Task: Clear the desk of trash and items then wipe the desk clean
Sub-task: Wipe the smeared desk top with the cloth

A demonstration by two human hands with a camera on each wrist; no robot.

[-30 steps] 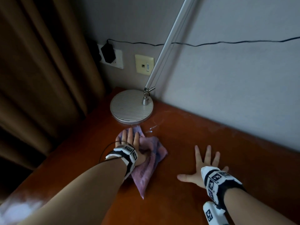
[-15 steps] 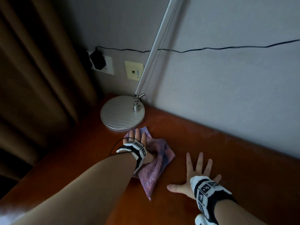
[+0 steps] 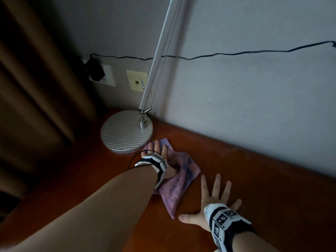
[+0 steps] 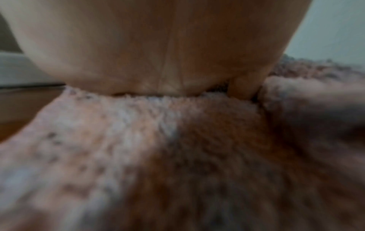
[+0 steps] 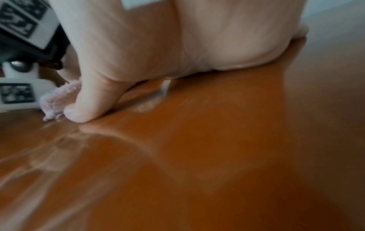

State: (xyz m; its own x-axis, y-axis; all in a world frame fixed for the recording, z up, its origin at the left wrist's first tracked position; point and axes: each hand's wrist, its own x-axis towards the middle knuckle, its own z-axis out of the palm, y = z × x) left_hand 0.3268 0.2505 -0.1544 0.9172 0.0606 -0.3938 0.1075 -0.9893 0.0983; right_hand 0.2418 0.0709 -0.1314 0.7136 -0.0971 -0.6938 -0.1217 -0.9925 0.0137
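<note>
Fuzzy cloth point(image 3: 179, 180) (pinkish) under left hand point(image 3: 160, 151)

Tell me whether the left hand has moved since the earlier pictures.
Yes: the left hand, pressing the cloth, has slid rightward and slightly toward the wall, judged against the lamp base.

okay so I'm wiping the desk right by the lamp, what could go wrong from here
The cloth under your left hand sits right against the lamp base; another push could nudge the lamp. The strip of desk under that base may stay unwiped. Your right hand, pressed flat, may smudge the surface.
</note>
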